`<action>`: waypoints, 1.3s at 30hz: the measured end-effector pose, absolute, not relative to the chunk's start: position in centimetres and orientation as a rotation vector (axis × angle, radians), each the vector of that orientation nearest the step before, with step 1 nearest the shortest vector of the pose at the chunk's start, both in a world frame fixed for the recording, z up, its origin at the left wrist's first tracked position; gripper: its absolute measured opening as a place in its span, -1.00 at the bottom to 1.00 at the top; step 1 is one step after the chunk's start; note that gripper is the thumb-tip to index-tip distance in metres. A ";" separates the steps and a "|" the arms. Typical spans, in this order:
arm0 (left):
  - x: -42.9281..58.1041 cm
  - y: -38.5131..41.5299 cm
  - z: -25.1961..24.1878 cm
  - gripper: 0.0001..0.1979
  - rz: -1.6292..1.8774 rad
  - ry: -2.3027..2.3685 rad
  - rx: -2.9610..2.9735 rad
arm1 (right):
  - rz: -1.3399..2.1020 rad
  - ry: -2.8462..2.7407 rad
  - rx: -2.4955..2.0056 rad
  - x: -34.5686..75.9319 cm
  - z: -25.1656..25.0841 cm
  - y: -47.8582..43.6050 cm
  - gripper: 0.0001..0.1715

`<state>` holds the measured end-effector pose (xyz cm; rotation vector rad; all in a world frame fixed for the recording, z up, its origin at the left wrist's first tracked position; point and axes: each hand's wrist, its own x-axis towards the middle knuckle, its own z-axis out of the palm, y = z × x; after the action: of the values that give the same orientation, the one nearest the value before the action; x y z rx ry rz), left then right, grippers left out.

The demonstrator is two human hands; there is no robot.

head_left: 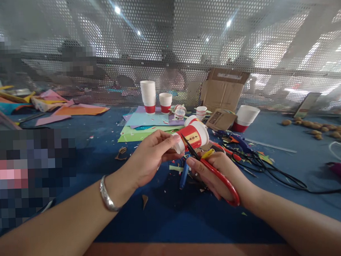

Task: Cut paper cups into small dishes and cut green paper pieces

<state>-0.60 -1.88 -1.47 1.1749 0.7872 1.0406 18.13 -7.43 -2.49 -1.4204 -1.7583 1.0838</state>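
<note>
My left hand (151, 154) grips a red and white paper cup (194, 136) near one end, holding it tilted on its side above the table. In my right hand (222, 171) is a pair of scissors (221, 182) with red handles and dark blades. The blades lie against the cup's printed red side; I cannot tell whether they cut into it. A yellow piece (207, 153) shows by my right fingers, its kind unclear. Just behind the held cup is another red and white cup (190, 120). A blue pen-like stick (185, 176) lies below my hands among paper scraps.
Coloured paper sheets (148, 119) lie under stacked paper cups (148, 95) at the back. To the right are an open cardboard box (223, 90), another cup stack (245, 118), black cable (284, 178), a clear ruler (271, 145) and walnut-like brown lumps (324, 128). A perforated screen (167, 38) stands behind.
</note>
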 end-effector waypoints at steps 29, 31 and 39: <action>-0.6 -2.0 -1.6 -0.71 1.091 0.781 1.328 | 1.129 -1.719 -1.396 18.1 -2.2 -7.4 -0.48; -0.7 -2.2 -1.8 -0.71 1.099 0.768 1.335 | 1.111 -1.703 -1.386 18.0 -2.4 -7.6 -0.50; -0.5 -2.2 -2.2 -0.71 1.223 0.784 1.471 | 1.010 -1.718 -1.468 17.7 -1.9 -8.1 -0.44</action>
<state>-0.50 -2.21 -2.19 1.4710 0.7844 1.2228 17.71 -8.05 -1.92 -1.4685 -1.7183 1.0102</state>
